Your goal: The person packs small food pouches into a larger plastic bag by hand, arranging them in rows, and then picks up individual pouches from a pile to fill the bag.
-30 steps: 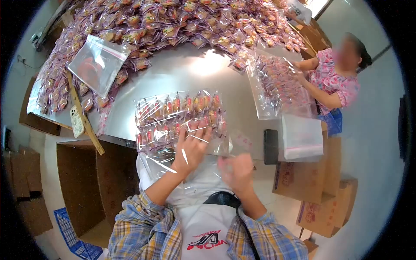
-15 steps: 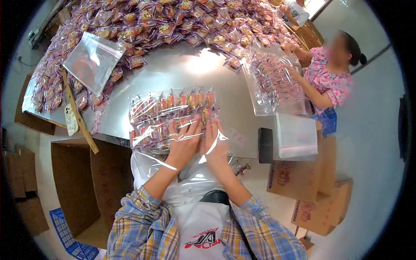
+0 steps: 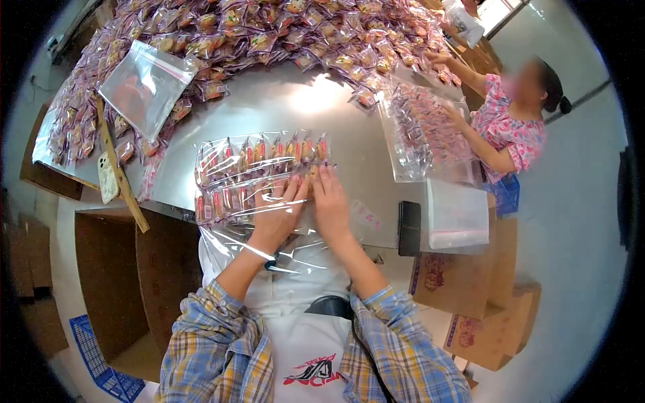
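Observation:
A large clear plastic bag [image 3: 218,235] lies at the near edge of the metal table, its loose end hanging toward my lap. Inside it, small wrapped pastries [image 3: 259,153] stand in two rows. My left hand [image 3: 277,213] reaches in under the film, fingers stretched over the near row. Beside it, my right hand [image 3: 330,205] has its fingers extended at the right end of the rows, touching the packets. Glare on the film partly hides the fingertips.
Heaped wrapped pastries [image 3: 269,37] cover the far side of the table. A flat clear bag [image 3: 144,87] rests at left near a wooden strip [image 3: 121,171]. To the right are a dark phone [image 3: 409,228], stacked bags [image 3: 458,211] and a co-worker [image 3: 514,127]. Cardboard boxes [image 3: 111,282] stand below.
My right hand has shifted slightly up and left, closer to the left hand. The bag sits slightly farther left in view. The co-worker's one arm now stretches toward the heap.

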`<state>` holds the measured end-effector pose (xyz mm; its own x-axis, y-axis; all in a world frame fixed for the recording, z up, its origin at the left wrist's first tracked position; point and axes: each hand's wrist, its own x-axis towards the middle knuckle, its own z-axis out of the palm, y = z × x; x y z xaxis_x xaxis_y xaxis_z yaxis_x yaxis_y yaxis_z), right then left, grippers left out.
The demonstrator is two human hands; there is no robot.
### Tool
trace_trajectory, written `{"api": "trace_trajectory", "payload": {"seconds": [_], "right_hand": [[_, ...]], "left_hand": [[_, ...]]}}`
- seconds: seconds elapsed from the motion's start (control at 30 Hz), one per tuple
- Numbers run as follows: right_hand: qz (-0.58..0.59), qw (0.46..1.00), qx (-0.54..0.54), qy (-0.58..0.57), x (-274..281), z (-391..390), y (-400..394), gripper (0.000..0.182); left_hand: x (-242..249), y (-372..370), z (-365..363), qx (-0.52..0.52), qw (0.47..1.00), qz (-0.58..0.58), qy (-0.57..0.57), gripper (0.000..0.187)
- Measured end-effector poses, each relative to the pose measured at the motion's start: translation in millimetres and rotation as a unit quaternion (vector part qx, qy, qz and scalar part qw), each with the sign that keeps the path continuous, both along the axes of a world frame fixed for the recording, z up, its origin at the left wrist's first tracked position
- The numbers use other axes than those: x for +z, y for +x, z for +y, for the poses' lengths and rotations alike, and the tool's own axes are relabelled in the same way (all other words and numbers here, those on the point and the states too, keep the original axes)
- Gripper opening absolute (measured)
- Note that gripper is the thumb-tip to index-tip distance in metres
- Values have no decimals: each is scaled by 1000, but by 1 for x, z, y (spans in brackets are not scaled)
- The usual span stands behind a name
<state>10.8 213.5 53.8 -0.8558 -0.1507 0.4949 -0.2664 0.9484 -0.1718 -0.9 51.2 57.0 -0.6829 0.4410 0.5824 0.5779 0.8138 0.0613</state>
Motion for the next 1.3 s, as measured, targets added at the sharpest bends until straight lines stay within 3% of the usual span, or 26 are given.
{"api": "trace_trajectory", "payload": {"seconds": [0.17, 0.47, 0.5, 0.57, 0.6, 0.63, 0.67, 0.8, 0.87, 0.9, 1.0, 1.03, 1.13, 1.27, 1.3], "right_hand": [[-4, 999, 33, -13, 5, 6, 0, 34], [-22, 998, 46, -22, 15, 2, 8, 44], [-15, 999, 52, -8, 20, 1, 10, 43], [-5, 998, 63, 21, 27, -2, 31, 41], [-33, 994, 99, -18, 32, -1, 47, 42], [-64, 987, 134, -59, 37, 2, 67, 43], [-95, 976, 167, -100, 39, 6, 86, 44], [34, 990, 33, -130, 1, 29, 129, 51], [53, 982, -86, -159, 45, 19, 112, 52], [31, 986, -95, -133, 51, 22, 105, 49], [-60, 980, -35, -186, 45, 25, 97, 42], [-57, 980, -31, -186, 46, 23, 96, 39], [-51, 978, -25, -203, 45, 20, 92, 31], [-46, 973, -23, -227, 48, 17, 89, 26], [-40, 974, -21, -223, 51, 19, 89, 26]], "left_hand": [[2, -1, -1, 3, 999, -26, -30, 45], [8, 6, 13, 42, 997, -63, -22, 49], [10, 1, 11, 21, 993, -107, -54, 51], [12, -2, 4, 3, 995, -59, -83, 52], [13, -2, 1, -6, 995, -36, -95, 52], [30, -3, -3, -43, 981, -187, -32, 54], [21, -4, -2, -34, 986, -162, -31, 57], [12, -1, 5, -20, 996, -70, -45, 68], [27, 3, 14, -19, 997, -42, -56, 67], [21, 1, 23, -78, 993, -88, 23, 66], [20, 2, 34, -51, 988, -74, -130, 64], [14, -1, 34, -48, 990, -49, -126, 65], [22, 6, 34, -73, 987, -141, -3, 68], [-3, 3, 32, -59, 993, -95, -38, 64], [-5, 2, 36, -56, 994, -92, 0, 62]]}}
